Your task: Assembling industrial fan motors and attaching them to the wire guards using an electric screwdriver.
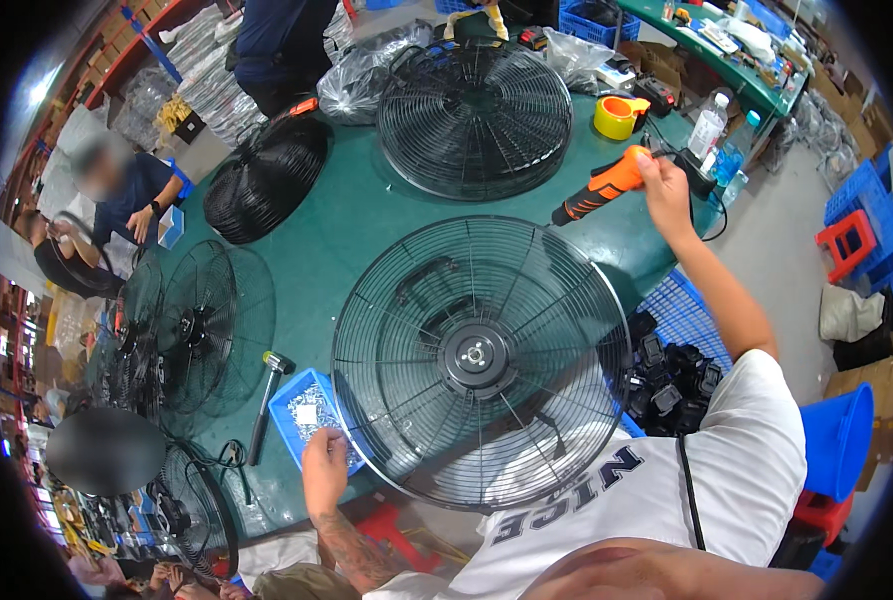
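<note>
A round black wire fan guard (pixel 411 300) with a motor (pixel 476 358) at its centre lies before me, its near rim hanging past the table edge. My right hand (pixel 663 190) grips an orange and black power screwdriver (pixel 606 186), its dark tip pointing down-left just beyond the guard's far right rim. My left hand (pixel 324 468) is at the guard's near left rim, beside a blue bin (pixel 288 408) of small metal screws. Its fingers are pinched together; what they hold, if anything, is too small to make out.
The green table (pixel 311 270) also bears stacked guards (pixel 474 120), another dark guard pile (pixel 268 178), a mallet (pixel 268 400), yellow tape (pixel 618 118) and bottles (pixel 707 128). A blue crate (pixel 688 318) with black parts stands at my right. Other people work across and at the left.
</note>
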The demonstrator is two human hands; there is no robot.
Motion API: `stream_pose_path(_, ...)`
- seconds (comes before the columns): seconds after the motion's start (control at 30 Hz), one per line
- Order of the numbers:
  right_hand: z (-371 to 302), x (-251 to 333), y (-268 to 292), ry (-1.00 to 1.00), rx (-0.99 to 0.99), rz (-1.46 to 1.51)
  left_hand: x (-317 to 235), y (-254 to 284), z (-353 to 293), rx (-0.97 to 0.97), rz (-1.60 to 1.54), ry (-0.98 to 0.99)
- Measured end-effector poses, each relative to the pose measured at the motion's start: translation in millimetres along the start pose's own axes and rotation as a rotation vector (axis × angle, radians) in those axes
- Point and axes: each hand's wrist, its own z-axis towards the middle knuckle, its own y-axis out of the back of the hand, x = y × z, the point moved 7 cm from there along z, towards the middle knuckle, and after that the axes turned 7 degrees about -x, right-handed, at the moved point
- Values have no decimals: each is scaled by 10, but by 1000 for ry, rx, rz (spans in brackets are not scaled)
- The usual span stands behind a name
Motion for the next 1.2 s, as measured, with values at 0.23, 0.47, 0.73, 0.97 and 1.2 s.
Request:
stream_pose_path(0.23, 54, 325, -1000, 88, -28, 609, 460, 66, -79, -71, -727, 645)
stream_pose_path(0.47, -157, 333, -1244, -26, 300, 641, 556, 73, -114, -115, -1004, 767)
stream_pose_path(0.73, -275, 569, -932, 37, 223, 498, 762, 25, -73, -147, -946, 807)
stream_pose_path(0.97, -490, 486, -815, 42, 194, 279, 725, -1, -34, -254, -1014, 953)
stream_pose_path(1.2, -522, 376, -783, -10, 161, 363, 691, -29, -35, -284, -1104, 978)
